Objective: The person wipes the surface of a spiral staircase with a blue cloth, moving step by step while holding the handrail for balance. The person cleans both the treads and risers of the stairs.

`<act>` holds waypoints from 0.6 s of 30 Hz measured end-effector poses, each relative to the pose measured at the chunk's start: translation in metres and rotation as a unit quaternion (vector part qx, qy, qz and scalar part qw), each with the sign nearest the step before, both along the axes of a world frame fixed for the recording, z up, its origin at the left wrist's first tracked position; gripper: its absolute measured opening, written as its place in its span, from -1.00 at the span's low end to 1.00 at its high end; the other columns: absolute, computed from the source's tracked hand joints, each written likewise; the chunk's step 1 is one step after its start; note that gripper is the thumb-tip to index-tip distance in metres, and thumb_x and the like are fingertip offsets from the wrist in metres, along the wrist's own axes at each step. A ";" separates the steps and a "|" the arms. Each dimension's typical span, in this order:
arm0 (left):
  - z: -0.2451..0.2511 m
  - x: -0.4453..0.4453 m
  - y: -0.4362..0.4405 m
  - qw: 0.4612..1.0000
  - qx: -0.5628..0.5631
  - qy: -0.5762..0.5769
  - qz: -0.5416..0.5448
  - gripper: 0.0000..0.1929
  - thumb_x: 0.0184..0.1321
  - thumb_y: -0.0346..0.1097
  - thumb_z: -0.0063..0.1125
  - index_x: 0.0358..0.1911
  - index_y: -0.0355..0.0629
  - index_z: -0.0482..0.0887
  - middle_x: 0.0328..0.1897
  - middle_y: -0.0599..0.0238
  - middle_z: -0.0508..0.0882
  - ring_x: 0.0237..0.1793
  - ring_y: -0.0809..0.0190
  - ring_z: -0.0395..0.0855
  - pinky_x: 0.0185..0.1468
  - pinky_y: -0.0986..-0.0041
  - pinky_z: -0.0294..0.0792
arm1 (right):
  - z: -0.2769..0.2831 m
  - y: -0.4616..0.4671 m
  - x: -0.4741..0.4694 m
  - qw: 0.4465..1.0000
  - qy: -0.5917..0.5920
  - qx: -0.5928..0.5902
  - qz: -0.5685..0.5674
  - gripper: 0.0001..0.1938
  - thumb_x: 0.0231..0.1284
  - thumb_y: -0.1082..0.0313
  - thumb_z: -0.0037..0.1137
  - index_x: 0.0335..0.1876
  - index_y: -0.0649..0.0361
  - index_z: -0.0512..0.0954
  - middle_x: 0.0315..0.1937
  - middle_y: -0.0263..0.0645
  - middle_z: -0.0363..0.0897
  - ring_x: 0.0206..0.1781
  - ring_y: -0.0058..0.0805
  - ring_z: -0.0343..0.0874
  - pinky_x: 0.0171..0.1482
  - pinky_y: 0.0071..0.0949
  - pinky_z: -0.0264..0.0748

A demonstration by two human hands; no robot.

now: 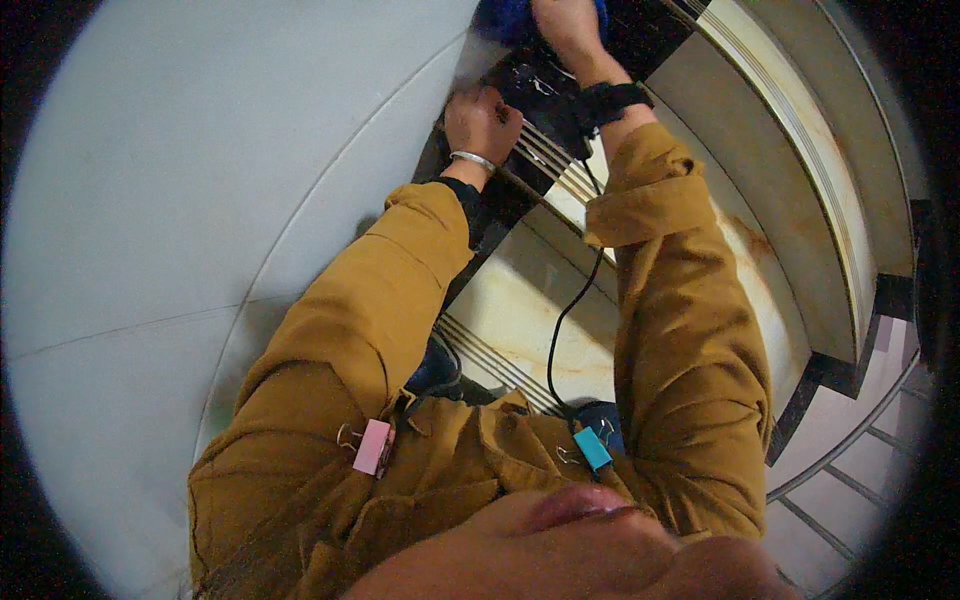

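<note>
My left hand [484, 124], with a silver bangle at the wrist, is curled near the wall's foot, over the striped edge of a stair step. Whether it holds anything is hidden. My right hand [568, 30] reaches to the top of the view, on or against a blue item [504, 21] that the frame cuts off; its fingers are not clearly seen. A black strap [615, 103] circles the right wrist. Between the hands lies a dark, shiny area with small bright glints. A black cable [553, 341] hangs from near the right wrist down to my clothing.
A pale wall [225, 150] rises close on the left. Stone stair steps [750, 127] with striped edges and dark borders curve away on the right. A metal railing [832, 457] stands at the lower right. Pink and blue binder clips sit on my brown jacket.
</note>
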State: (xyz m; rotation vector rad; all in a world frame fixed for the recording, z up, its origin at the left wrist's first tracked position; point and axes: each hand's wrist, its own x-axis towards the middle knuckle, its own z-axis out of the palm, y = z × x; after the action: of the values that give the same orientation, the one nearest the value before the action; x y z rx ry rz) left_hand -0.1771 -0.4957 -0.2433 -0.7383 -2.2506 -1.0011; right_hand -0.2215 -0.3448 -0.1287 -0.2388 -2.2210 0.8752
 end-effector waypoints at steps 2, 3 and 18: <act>-0.001 -0.001 0.000 1.000 0.019 0.012 -0.003 -0.80 -0.22 -0.25 0.22 -0.63 -0.12 0.45 -0.54 0.15 0.49 -0.36 -0.06 0.45 -0.28 0.15 0.31 | -0.038 -0.010 0.008 0.969 -0.237 0.073 0.022 -0.58 0.01 0.09 0.13 -0.19 0.35 0.51 -0.29 0.21 0.56 -0.17 0.12 0.57 -0.11 -0.12 0.53; -0.002 0.000 -0.001 0.999 0.028 0.015 -0.003 -0.80 -0.23 -0.26 0.22 -0.65 -0.12 0.42 -0.55 0.16 0.48 -0.37 -0.06 0.44 -0.29 0.15 0.30 | -0.055 -0.020 0.007 0.939 -0.268 0.200 0.083 -0.56 -0.01 0.04 0.15 -0.21 0.33 0.52 -0.27 0.19 0.56 -0.13 0.13 0.55 -0.04 -0.12 0.50; -0.002 -0.004 0.000 0.996 0.073 0.041 -0.029 -0.82 -0.20 -0.35 0.12 -0.72 -0.08 0.35 -0.60 0.23 0.44 -0.49 -0.02 0.41 -0.41 0.19 0.23 | -0.073 0.088 -0.061 0.910 0.110 -0.366 0.162 -0.53 0.08 0.47 0.01 0.18 0.29 0.33 -0.21 -0.13 0.51 -0.16 -0.19 0.44 -0.02 -0.38 0.42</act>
State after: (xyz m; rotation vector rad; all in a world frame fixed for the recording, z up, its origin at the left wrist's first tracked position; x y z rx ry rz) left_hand -0.1813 -0.4958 -0.2455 -0.7708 -2.0715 -1.1279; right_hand -0.2820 -0.2569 -0.2020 -0.1034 -1.6579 1.8097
